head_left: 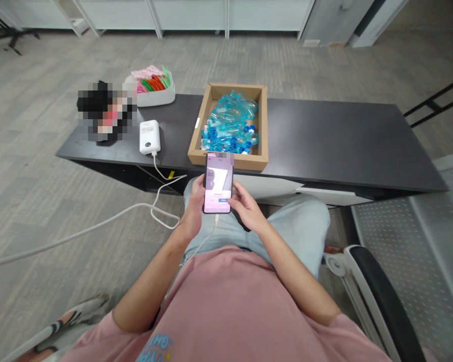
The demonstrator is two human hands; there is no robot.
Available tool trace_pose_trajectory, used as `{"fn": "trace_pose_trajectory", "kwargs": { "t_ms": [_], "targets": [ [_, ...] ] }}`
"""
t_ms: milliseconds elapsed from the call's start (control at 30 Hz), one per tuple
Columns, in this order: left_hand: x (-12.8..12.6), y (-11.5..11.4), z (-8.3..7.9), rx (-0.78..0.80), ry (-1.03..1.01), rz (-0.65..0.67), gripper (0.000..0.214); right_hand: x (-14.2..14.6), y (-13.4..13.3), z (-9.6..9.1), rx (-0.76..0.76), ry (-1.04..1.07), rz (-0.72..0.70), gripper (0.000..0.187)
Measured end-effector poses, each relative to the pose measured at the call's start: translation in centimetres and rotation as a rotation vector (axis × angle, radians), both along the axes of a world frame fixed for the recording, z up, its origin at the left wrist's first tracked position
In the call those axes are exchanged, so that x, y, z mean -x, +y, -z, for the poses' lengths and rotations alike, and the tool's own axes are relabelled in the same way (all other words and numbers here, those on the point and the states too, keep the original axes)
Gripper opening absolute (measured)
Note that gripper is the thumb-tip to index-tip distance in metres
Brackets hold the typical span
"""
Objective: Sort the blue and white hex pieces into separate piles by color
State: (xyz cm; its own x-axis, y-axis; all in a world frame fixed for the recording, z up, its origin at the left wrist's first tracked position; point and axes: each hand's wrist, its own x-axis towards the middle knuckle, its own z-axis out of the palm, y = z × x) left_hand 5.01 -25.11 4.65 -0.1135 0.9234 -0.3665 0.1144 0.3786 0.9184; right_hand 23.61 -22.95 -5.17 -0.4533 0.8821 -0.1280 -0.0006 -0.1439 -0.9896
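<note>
A smartphone (218, 183) with a lit pinkish screen is held upright over my lap. My left hand (194, 208) is closed around its left edge. On the opposite edge, my right hand (249, 208) grips it, the thumb over the lower right of the screen. A white charging cable (216, 221) is plugged into the phone's bottom end. Just beyond the phone, a cardboard box (229, 162) on the dark table holds several blue, clear plastic bottle-like pieces (232, 120).
On the dark table (335, 141), a white power bank (149, 136) with a cable stands left of the box. Behind it is a white basket (156, 98) of colourful sticks, near a pixelated dark object (103, 110). A chair armrest (385, 301) is at my right.
</note>
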Motion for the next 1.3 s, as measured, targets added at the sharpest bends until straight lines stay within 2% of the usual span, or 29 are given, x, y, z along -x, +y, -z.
{"fn": "trace_pose_trajectory", "kwargs": {
  "t_ms": [100,233,467,700,800,967,1133,1300],
  "targets": [
    [-0.1,0.0,-0.1,-0.006,-0.062,-0.009,0.073,-0.2,0.1,-0.4,-0.049,0.039,0.124,0.084],
    [-0.3,0.0,-0.3,-0.015,-0.082,-0.01,0.072,-0.1,0.1,-1.4,-0.061,0.041,0.127,0.079],
    [-0.2,-0.3,-0.3,-0.039,-0.211,-0.055,0.073,-0.2,0.0,-1.2,-0.083,0.037,0.138,0.083],
    [-0.2,-1.3,-0.4,-0.049,-0.151,-0.007,0.077,-1.8,-0.4,-4.3,-0.2,-0.097,0.195,0.088],
    [-0.2,-1.7,-0.6,-0.031,-0.119,0.01,0.074,-2.1,-0.3,-5.3,-0.241,-0.172,0.175,0.083],
    [-0.3,-2.3,-1.0,0.004,-0.151,0.05,0.076,-2.2,-0.2,-5.9,-0.335,-0.239,0.175,0.07],
    [-0.2,-2.5,-0.7,-0.121,-0.218,0.045,0.074,-2.1,-0.3,-6.2,-0.416,-0.269,0.176,0.062],
    [-0.2,-2.7,0.0,-0.219,-0.37,-0.009,0.062,-2.1,-0.2,-5.6,-0.582,-0.234,0.216,0.053]
  ]
}}
